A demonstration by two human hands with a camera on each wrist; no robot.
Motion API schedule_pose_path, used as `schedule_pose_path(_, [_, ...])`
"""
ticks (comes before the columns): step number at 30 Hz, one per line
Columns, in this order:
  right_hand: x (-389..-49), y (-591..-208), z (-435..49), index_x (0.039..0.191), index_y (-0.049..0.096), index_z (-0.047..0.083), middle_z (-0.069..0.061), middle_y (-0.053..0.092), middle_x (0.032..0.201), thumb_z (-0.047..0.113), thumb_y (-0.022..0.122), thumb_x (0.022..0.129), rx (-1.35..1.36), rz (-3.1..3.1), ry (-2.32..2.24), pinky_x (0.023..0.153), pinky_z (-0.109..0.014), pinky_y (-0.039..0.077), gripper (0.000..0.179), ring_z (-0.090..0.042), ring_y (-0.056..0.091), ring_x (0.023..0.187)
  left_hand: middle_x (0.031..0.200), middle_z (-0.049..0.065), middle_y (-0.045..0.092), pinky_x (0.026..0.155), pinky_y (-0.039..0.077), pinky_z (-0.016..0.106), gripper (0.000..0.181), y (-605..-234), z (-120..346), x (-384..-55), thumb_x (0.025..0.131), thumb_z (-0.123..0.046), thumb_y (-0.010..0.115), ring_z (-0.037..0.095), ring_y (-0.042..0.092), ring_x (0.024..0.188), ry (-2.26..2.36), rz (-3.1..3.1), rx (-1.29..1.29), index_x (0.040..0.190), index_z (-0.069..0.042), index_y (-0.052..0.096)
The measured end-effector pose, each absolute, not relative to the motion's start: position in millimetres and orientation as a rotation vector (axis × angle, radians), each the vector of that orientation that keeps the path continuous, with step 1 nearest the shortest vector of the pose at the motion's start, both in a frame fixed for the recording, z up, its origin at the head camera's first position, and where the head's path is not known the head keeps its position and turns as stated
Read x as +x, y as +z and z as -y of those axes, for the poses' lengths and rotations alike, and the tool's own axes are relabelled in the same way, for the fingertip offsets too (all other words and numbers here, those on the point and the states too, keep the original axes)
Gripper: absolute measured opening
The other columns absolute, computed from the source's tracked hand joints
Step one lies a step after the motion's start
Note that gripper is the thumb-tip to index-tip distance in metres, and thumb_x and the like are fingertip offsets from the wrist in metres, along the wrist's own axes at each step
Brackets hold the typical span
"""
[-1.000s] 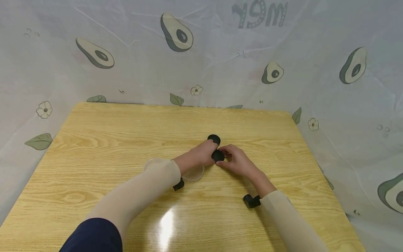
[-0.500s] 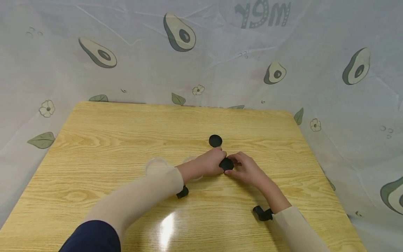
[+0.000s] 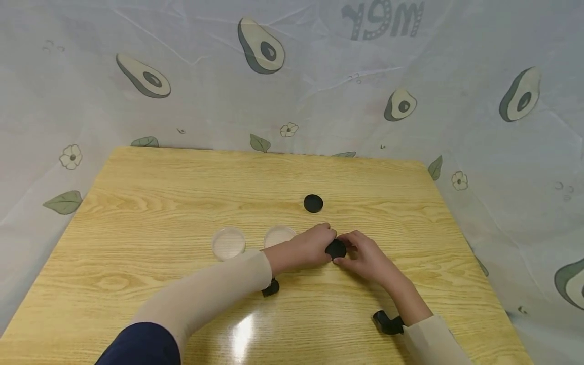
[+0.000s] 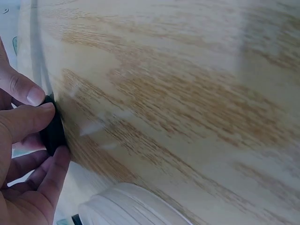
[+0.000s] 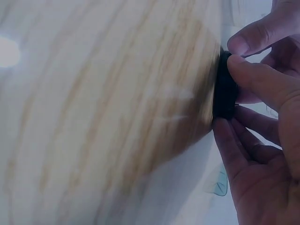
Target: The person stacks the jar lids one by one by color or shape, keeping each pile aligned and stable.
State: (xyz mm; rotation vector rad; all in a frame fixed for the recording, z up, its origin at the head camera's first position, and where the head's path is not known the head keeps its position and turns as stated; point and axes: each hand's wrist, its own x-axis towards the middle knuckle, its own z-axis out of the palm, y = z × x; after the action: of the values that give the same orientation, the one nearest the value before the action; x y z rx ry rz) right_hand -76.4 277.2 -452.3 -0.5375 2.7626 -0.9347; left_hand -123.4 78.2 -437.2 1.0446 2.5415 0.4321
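Note:
Both hands share one small round black disc (image 3: 335,249), low over the wooden table in the head view. My left hand (image 3: 315,244) pinches its left side and my right hand (image 3: 367,257) grips the right side. Seen edge-on in the left wrist view, the disc (image 4: 55,129) is fairly thick, with thumb and fingers at its rim. The right wrist view likewise has fingertips from both hands around the black disc (image 5: 226,86). A second black disc (image 3: 313,203) lies flat beyond the hands.
Two clear round shallow dishes (image 3: 228,244) sit left of the hands, the right one partly covered by the left forearm. Black wrist cameras (image 3: 388,323) hang under the wrists. A printed curtain (image 3: 205,76) stands behind the table's far edge.
Both hands and the held black disc have moved toward me and slightly right. The second disc and the two clear dishes are less covered by the left arm and hand.

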Motion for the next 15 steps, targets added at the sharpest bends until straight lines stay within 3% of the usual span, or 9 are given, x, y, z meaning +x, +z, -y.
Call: schedule_pose_path(15, [-70.5, -454.2, -274.2, 0.132, 0.063, -0.002, -0.015, 0.064, 0.121, 0.016, 0.08, 0.093, -0.587, -2.852, -0.795, 0.096, -0.047, 0.056, 0.047, -0.028, 0.062, 0.112, 0.128, 0.01, 0.062, 0.096, 0.056, 0.025, 0.048, -442.8, -81.4, -120.4, 0.096, -0.026, 0.076, 0.018, 0.063, 0.115, 0.357, -2.585, 1.061, 0.137, -0.005, 0.06])
